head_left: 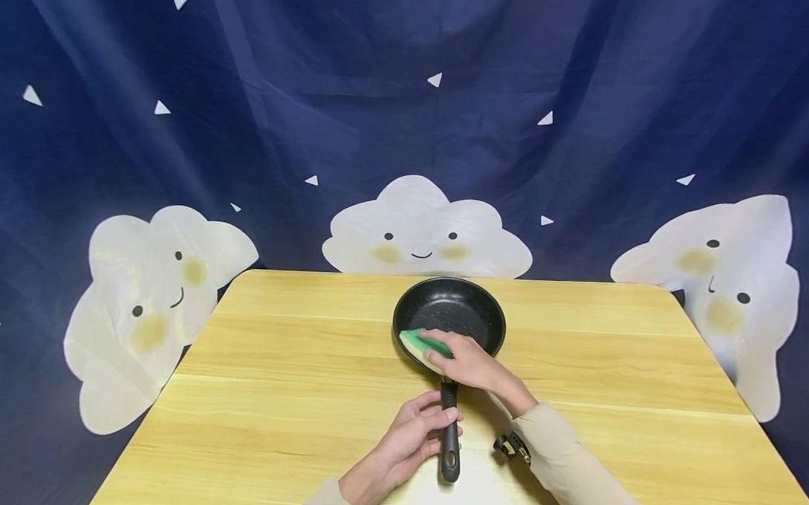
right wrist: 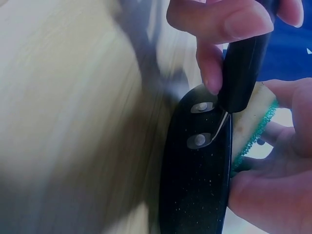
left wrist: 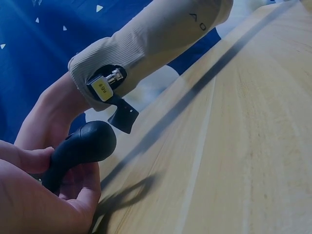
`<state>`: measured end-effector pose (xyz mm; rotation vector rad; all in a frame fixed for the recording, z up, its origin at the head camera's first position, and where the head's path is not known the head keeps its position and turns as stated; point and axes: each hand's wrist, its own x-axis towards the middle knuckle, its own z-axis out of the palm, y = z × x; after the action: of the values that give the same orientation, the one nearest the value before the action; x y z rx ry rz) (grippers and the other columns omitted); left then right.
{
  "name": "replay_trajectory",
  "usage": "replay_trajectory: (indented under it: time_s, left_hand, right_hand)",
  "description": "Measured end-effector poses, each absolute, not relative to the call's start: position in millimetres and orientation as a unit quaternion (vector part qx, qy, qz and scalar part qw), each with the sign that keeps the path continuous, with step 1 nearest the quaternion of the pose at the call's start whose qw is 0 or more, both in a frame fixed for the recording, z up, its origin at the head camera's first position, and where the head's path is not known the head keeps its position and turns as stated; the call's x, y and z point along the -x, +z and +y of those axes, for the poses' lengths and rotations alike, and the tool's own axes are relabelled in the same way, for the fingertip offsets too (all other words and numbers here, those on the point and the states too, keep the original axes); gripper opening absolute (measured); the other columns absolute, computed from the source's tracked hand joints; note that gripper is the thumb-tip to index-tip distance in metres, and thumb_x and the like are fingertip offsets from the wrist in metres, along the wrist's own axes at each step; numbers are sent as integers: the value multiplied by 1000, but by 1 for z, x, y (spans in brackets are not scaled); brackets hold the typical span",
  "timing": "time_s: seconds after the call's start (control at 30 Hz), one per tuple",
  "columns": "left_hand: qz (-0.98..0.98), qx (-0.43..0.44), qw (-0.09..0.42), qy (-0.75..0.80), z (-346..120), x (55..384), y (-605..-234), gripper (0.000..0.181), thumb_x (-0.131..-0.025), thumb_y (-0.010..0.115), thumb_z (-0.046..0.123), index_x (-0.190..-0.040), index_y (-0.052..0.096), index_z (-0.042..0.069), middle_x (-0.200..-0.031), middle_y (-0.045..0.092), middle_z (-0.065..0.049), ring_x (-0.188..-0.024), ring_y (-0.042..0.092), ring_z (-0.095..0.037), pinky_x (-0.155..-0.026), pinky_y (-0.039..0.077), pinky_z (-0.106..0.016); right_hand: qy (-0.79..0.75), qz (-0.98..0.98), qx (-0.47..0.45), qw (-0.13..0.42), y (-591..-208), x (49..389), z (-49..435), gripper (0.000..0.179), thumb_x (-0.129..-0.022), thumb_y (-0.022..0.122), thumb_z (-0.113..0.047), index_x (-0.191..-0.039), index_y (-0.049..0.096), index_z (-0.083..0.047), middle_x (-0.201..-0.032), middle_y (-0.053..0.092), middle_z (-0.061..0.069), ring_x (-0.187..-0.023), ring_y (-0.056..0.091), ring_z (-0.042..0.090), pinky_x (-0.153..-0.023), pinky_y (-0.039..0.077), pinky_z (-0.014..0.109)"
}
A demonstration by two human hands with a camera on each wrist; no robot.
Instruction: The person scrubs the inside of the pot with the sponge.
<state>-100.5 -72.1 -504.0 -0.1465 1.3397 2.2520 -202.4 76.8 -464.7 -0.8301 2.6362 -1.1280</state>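
A black frying pan (head_left: pixel 451 313) with a speckled coating sits toward the far side of the table, its handle (head_left: pixel 450 451) pointing at the person. The left hand (head_left: pixel 407 440) grips that handle, thumb on top and fingers around the side. In the left wrist view the rounded handle end (left wrist: pixel 95 141) sticks out of the grasp. The right hand (head_left: pixel 464 358) holds a sponge (head_left: pixel 417 349), green on one face and pale yellow on the other, at the pan's near-left rim. From the right wrist, the sponge's yellow side (right wrist: pixel 251 117) shows against the rim, beside two rivets.
The wooden table (head_left: pixel 292 397) spreads out on both sides of the pan. Behind it hangs a dark blue curtain (head_left: pixel 357 80) with white clouds and triangles. A small wrist camera mount (head_left: pixel 513 447) juts from the right sleeve, near the handle.
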Motion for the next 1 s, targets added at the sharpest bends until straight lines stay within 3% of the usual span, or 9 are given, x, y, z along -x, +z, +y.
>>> replay_trajectory:
  time_s: [0.33, 1.0]
  left_hand:
    - [493, 51, 254, 831, -72, 101, -505, 54, -99, 65, 8, -145, 41, -7, -110, 68, -15, -90, 67, -18, -71, 58, -27]
    - [500, 46, 247, 829, -71, 97, -503, 56, -98, 65, 7, -145, 39, -8, -110, 70, -14, -90, 66, -19, -74, 58, -29]
  right_hand:
    - [-379, 882, 267, 87, -467, 208, 70, 45, -104, 60, -27, -147, 56, -13, -142, 57, 20, -130, 53, 39, -104, 46, 58]
    - [-348, 895, 272, 67, -466, 224, 55, 49, -101, 67, -24, -147, 55, -16, -132, 57, 20, -117, 57, 33, -91, 51, 51]
